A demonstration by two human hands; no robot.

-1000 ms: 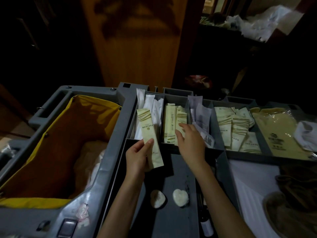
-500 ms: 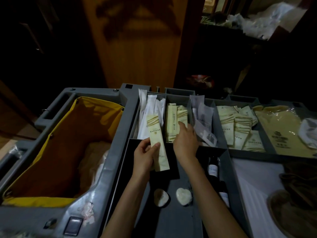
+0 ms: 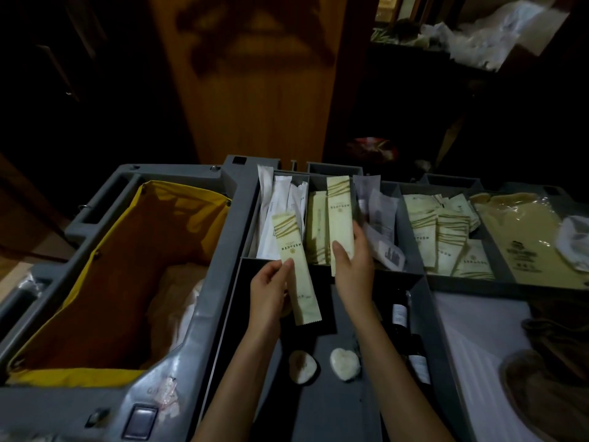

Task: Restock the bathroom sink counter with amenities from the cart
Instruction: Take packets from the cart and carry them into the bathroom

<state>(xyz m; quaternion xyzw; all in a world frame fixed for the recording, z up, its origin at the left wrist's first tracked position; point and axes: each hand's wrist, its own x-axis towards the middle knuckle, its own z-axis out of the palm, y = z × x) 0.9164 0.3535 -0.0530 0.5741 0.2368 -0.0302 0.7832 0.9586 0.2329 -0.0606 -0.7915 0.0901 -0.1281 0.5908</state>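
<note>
- Yellow bag (image 3: 105, 266), left of the compartment row (image 3: 462, 280): mouth open. A packet dropped on that side would likely be lost in it.
- Left hand (image 3: 269, 288), just in front of the row: cream packet (image 3: 294, 266) pinched about mid-length between thumb and fingers, upper end tilted over the row's leftmost compartment. A light pinch on a slick wrapper could let it slide out.
- Right hand (image 3: 353, 266), at the row's second compartment: second packet (image 3: 339, 218) gripped at its lower part and held upright. Neighbouring packets could be dragged out with it.
- Bathroom counter not in view, so both packets are judged not yet delivered.
</note>
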